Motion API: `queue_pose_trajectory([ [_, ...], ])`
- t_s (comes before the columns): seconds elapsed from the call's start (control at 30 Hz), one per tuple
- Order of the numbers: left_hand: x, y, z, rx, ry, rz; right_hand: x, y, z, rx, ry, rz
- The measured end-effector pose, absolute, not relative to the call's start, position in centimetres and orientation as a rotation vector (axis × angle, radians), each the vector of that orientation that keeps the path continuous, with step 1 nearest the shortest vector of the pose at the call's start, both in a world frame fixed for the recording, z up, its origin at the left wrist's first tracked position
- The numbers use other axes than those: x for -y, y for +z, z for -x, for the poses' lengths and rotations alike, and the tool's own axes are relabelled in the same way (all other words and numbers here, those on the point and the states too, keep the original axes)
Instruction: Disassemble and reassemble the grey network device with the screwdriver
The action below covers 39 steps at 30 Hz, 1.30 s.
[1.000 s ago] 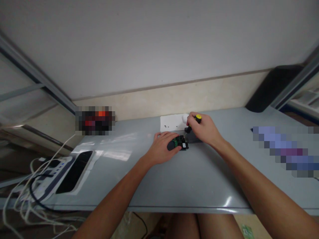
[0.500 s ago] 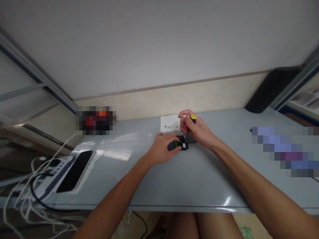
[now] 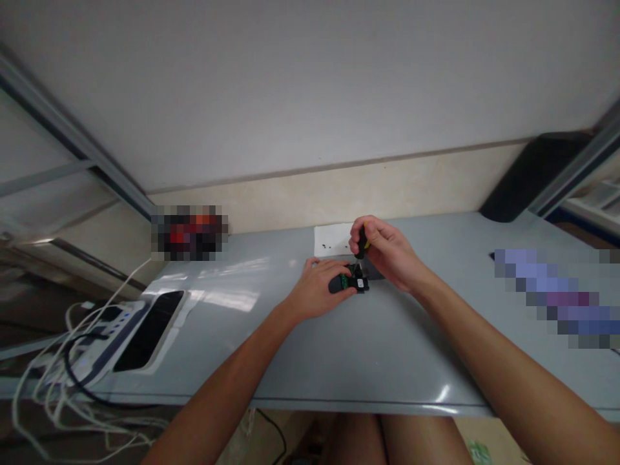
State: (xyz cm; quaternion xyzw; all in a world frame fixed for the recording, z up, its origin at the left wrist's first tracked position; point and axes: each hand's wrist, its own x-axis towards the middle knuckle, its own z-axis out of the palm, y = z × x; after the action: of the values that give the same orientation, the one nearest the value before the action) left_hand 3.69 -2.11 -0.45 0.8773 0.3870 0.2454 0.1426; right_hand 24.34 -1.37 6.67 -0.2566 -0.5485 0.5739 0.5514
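Observation:
My left hand [image 3: 316, 287] is closed over a small black electronic device [image 3: 361, 284] and holds it on the table. A green circuit board [image 3: 345, 282] and a small white label show on the device. In my right hand [image 3: 390, 250] is a screwdriver [image 3: 361, 243] with a black and yellow handle, gripped between thumb and fingers. It stands steeply above the device, its tip at or near the far part. Whether the tip sits in a screw is too small to tell. Just behind lies a white sheet of paper [image 3: 331, 237] with several tiny dark pieces on it.
At the left of the grey table [image 3: 387, 361] lie a phone [image 3: 150, 332] and a power strip [image 3: 109, 345] with tangled white cables [image 3: 46, 394]. A dark cylinder [image 3: 520, 177] leans at the back right. Blurred-out items are at the back left and far right.
My right hand has turned about the screwdriver; the thumb now lies over its top, hiding the yellow end, and more of the handle shows. My left hand keeps its hold on the device.

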Motion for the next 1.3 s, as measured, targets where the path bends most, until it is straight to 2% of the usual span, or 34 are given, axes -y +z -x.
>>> queue_pose_trajectory([
  [0.2,2.2,-0.5,-3.9,-1.167,0.705,-2.494,1.1,6.9,-24.9,1.184,1.386,0.586],
  [0.47,2.1,-0.2,-3.9,-1.147,0.704,-2.464,1.3,6.5,-25.6,1.332,1.568,0.511],
  [0.8,2.1,-0.1,-3.9,-1.154,0.706,-2.447,1.1,6.2,-24.5,1.194,1.410,0.527],
  [1.0,2.0,-0.4,-3.8,-1.116,0.717,-2.471,0.8,6.3,-24.5,1.198,1.480,0.540],
  [1.3,2.1,-0.3,-3.8,-1.140,0.691,-2.485,0.1,5.9,-25.0,1.015,1.414,0.564],
])
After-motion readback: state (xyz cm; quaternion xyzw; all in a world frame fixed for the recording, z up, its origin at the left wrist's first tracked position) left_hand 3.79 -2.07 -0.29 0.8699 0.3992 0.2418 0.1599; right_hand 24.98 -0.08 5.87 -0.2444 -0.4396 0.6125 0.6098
